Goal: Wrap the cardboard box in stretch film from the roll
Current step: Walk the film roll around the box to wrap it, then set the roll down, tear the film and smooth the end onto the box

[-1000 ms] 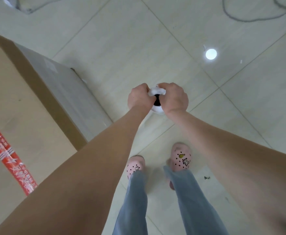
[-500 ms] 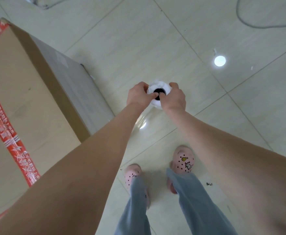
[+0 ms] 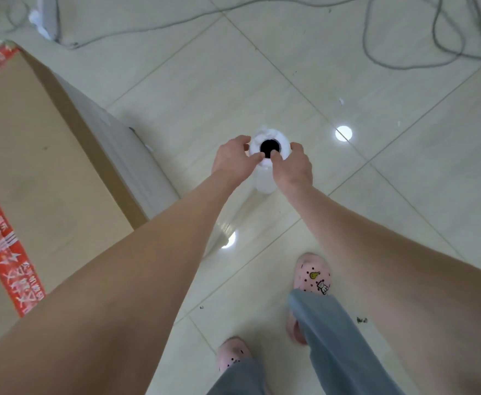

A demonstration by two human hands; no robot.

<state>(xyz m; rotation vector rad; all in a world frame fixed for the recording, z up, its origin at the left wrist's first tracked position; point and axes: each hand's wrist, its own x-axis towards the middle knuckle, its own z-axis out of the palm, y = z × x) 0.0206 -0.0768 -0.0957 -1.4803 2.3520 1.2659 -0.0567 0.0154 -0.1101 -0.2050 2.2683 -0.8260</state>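
A large cardboard box (image 3: 42,166) with red printed tape fills the left of the view. Its right side face (image 3: 125,163) looks greyish, covered with clear film. I hold the white stretch film roll (image 3: 265,181) upright in front of me, its dark core hole facing up. My left hand (image 3: 233,158) grips the roll's top from the left and my right hand (image 3: 292,166) from the right. A faint sheet of film (image 3: 227,223) runs from the roll back toward the box's near corner, partly hidden by my left forearm.
Pale floor tiles (image 3: 404,195) spread to the right and ahead. Grey cables (image 3: 404,52) loop across the floor at the top. My feet in pink clogs (image 3: 313,275) stand below the roll. Ceiling lights reflect on the tiles.
I have walked along the box's right side, so its far corner and the cables have come into view. Both hands shifted from covering the roll's top to holding its rim, and the core hole now shows.
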